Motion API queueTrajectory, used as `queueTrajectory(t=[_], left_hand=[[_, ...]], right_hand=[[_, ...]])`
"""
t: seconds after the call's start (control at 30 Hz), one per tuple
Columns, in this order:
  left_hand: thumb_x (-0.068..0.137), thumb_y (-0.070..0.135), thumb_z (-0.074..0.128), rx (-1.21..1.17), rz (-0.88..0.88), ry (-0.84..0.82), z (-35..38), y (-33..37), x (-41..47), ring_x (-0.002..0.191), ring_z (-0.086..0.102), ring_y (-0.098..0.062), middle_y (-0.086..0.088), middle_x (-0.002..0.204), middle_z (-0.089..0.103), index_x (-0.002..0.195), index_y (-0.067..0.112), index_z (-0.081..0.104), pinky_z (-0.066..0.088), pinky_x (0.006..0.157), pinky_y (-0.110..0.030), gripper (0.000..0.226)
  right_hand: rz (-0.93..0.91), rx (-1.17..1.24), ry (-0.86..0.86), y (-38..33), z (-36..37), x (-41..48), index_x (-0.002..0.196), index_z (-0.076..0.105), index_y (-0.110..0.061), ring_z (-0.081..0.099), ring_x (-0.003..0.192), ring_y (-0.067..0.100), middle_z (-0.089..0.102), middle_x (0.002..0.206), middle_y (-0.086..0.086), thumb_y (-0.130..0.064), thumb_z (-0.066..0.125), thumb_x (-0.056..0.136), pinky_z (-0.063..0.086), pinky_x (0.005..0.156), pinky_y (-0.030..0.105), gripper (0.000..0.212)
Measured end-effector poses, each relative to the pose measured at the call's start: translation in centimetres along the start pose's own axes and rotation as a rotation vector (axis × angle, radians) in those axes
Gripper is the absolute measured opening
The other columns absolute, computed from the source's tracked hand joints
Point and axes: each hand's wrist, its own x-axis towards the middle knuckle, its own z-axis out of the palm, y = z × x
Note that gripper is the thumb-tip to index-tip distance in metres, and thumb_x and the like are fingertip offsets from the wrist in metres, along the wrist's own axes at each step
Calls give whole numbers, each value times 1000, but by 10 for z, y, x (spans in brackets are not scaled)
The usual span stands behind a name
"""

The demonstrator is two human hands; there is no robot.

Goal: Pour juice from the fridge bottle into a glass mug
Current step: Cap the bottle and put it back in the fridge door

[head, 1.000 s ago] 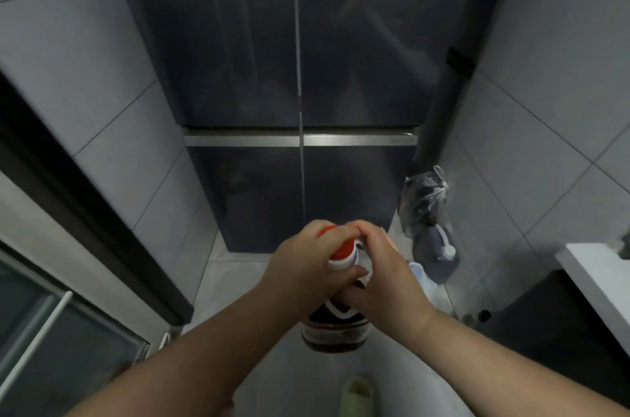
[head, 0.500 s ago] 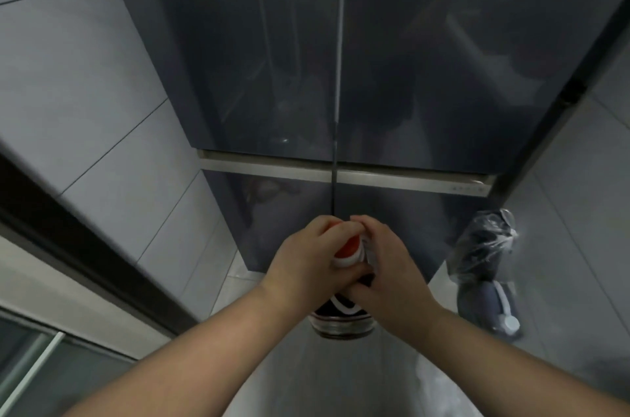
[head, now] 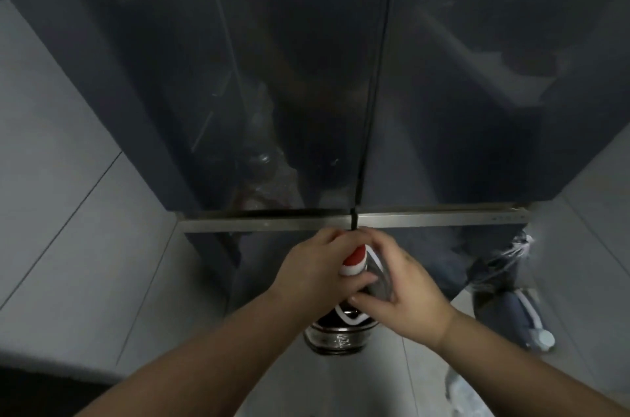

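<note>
Now we hold the bottle (head: 341, 331) upright in the air in front of the closed fridge (head: 306, 75), above the tiled floor (head: 341, 382), with nothing under it to carry it. Our left hand (head: 313, 270) wraps over the top, its fingers (head: 361, 280) clenched around the red-and-white cap (head: 354, 261). Our right hand (head: 405, 293) grasps the neck and shoulder just below, thumb pressed across the front. The dark base with its label hangs free beneath both hands.

We judge the step in hand to be working the cap, whether loosening or tightening we cannot tell; no glass mug is in view, so pouring looks some way off.

To do this well, we keep the bottle vertical so nothing can spill as the seal gives. The right hand should be the anchor: a firm grip low on the neck, without squeezing the body hard enough to push liquid up. The left hand does the turning, with short twists from the wrist and a re-grip between them. If the drink is fizzy, we ease the cap slowly and pause at any hiss. Since the bottle hangs over bare floor, one hand stays fully closed on it throughout.
</note>
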Motion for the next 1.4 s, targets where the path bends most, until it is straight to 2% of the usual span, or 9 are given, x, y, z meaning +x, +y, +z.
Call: queueTrajectory(t=[0.17,0.3,0.43,0.53,0.67,0.83,1.03,1.27,1.4], left_hand=[[79,48,69,-29,39,-42,-11,-34,36,110,55,-13,9,125,53,126,37,54,46,93,-27,50],[83,50,64,-30,51,-115,-5,-53,62,115,50,-12,11,130,48,131,39,48,42,97,-24,51],[82,49,65,-26,61,-103,5,-61,80,115,51,-13,9,129,50,132,36,49,39,93,-19,53],[76,53,63,-9,89,-29,16,-65,90,101,61,-17,5,117,60,123,35,53,36,81,-15,51],[71,57,56,12,99,58,24,-66,96,85,67,-15,5,105,65,117,36,45,42,70,-16,51],[71,57,59,7,114,50,31,-70,101,86,67,-16,4,107,65,117,37,46,39,73,-11,52],[72,58,54,-9,114,54,31,-68,96,85,66,-15,4,106,65,114,37,48,46,71,-20,48],[83,51,63,-29,94,-149,28,-60,87,119,48,-12,12,134,46,134,37,48,34,94,-19,55],[82,52,64,-39,162,-166,26,-48,72,121,45,-9,14,135,44,134,39,47,35,95,-19,56]], right_hand=[[279,397,278,19,8,32,135,35,-40,50,120,-2,54,130,-7,-58,60,81,39,99,20,62],[671,948,532,48,13,93,144,35,-23,50,126,22,47,142,7,-62,50,85,37,104,33,72],[839,1398,475,95,18,145,143,40,-23,53,125,32,49,142,11,-81,69,55,40,105,46,109],[854,1672,335,126,28,158,140,44,-21,55,120,44,54,137,19,-78,81,40,39,103,62,120],[846,1681,465,150,34,161,136,49,-23,56,120,42,56,135,16,-70,87,41,41,100,61,113],[818,1608,545,160,40,163,133,53,-23,60,117,39,61,132,12,-70,85,48,45,99,55,103],[887,1554,632,154,39,156,132,51,-23,63,110,39,63,128,11,-70,87,40,49,95,53,109],[824,1534,602,139,38,110,134,52,-25,61,113,42,62,129,13,-71,85,44,45,97,60,107],[859,1433,693,119,34,82,131,53,-25,65,107,39,66,122,12,-74,85,40,48,95,57,108]])
